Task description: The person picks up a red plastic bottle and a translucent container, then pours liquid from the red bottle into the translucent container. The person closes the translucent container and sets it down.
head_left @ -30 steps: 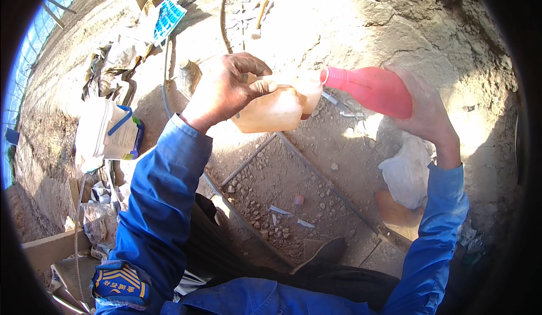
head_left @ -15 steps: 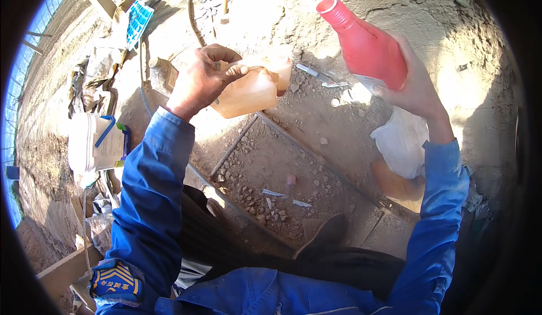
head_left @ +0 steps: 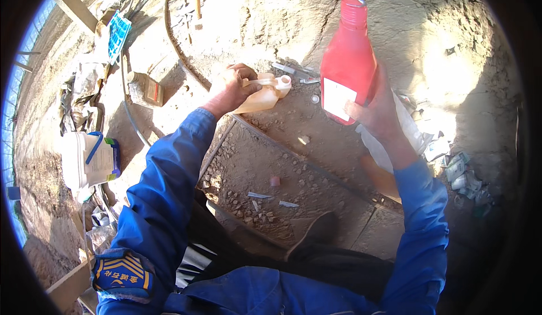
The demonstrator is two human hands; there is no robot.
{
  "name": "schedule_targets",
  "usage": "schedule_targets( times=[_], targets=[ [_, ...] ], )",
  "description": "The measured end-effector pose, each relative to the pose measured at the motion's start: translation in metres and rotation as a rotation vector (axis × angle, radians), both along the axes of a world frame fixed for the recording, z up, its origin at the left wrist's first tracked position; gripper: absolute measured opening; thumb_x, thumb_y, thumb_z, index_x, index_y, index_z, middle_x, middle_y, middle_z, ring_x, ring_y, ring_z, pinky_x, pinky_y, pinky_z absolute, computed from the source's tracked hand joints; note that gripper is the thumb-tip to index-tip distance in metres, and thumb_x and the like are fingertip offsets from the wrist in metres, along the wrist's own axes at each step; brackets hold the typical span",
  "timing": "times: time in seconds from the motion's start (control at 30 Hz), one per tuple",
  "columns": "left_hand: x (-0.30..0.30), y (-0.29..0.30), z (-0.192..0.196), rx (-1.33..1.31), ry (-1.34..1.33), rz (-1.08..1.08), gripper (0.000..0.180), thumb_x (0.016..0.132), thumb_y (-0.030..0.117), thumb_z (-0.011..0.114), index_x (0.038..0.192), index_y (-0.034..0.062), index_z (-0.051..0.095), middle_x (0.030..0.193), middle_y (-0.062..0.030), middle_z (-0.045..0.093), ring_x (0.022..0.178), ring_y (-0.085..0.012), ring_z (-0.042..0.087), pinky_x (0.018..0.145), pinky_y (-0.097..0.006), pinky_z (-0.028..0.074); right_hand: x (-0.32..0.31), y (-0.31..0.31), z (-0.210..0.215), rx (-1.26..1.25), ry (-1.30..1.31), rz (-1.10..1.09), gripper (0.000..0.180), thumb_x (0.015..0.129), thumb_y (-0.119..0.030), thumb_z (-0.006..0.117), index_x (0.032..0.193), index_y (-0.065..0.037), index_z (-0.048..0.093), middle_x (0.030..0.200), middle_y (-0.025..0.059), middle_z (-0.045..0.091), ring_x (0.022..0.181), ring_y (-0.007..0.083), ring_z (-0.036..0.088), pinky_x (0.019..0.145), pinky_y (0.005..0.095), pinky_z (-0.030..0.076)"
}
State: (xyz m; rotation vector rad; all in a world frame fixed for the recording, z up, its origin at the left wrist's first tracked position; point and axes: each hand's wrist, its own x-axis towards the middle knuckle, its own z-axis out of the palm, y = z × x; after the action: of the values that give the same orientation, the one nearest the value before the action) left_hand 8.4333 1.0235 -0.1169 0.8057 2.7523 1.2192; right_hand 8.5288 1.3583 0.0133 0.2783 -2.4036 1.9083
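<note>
My left hand [head_left: 228, 91] is closed on the handle of a translucent yellowish plastic jug [head_left: 257, 103], whose uncapped neck points right. The jug seems to rest on the dirt. In my right hand [head_left: 385, 114] is a red plastic bottle [head_left: 349, 61] with a white label, held upright and raised, its mouth uncapped. The two containers are apart. On the ground between them lie a small round white cap [head_left: 315, 99] and a slim white-and-blue tube [head_left: 284, 68]. A pinkish cap [head_left: 275, 181] sits on the dirt nearer my feet.
A white bucket [head_left: 79, 165] with a blue handle stands at left, below a capped bottle [head_left: 145, 90] and a blue grid tray [head_left: 118, 35]. A hose [head_left: 172, 35] runs over the ground. A white plastic bag [head_left: 377, 150] and crumpled litter [head_left: 467, 180] lie right.
The red bottle has gone from tilted leftward to upright. My left hand and the jug have shifted slightly right and lower, and the jug's open neck now shows. The view has shifted too.
</note>
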Motion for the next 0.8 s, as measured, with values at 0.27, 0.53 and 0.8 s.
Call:
schedule_targets(
  times=[0.27, 0.53, 0.8],
  targets=[
    [-0.003, 0.009, -0.038, -0.094, 0.142, -0.024, 0.024, 0.085, 0.016, 0.088, 0.102, 0.0055, 0.076, 0.113, -0.0093, 0.074, 0.116, -0.0305, 0.067, 0.103, -0.046, 0.05, 0.068, 0.025, -0.065, 0.122, -0.041, -0.079, 0.085, 0.084, -0.005, 0.087, 0.152, -0.007, 0.036, 0.145, 0.0128, 0.056, 0.134, 0.0237, 0.059, 0.113, 0.0415, 0.05],
    [-0.009, 0.013, -0.051, -0.015, 0.184, -0.087, 0.021, 0.086, 0.012, 0.086, 0.102, 0.0035, 0.075, 0.114, -0.0088, 0.074, 0.119, -0.0308, 0.066, 0.104, -0.046, 0.05, 0.089, 0.018, -0.098, 0.256, -0.191, -0.126, 0.093, 0.083, -0.024, 0.096, 0.152, -0.008, 0.036, 0.143, 0.013, 0.059, 0.129, 0.0226, 0.064, 0.108, 0.0393, 0.054],
    [-0.002, 0.017, -0.038, -0.206, 0.038, -0.025, 0.033, 0.091, 0.024, 0.084, 0.119, 0.0117, 0.073, 0.129, -0.0068, 0.07, 0.133, -0.0265, 0.06, 0.121, -0.055, 0.029, 0.09, 0.013, -0.134, 0.263, -0.153, -0.219, 0.091, 0.082, -0.038, 0.096, 0.148, -0.008, 0.041, 0.138, 0.0161, 0.064, 0.126, 0.0249, 0.067, 0.105, 0.04, 0.056]
  ],
)
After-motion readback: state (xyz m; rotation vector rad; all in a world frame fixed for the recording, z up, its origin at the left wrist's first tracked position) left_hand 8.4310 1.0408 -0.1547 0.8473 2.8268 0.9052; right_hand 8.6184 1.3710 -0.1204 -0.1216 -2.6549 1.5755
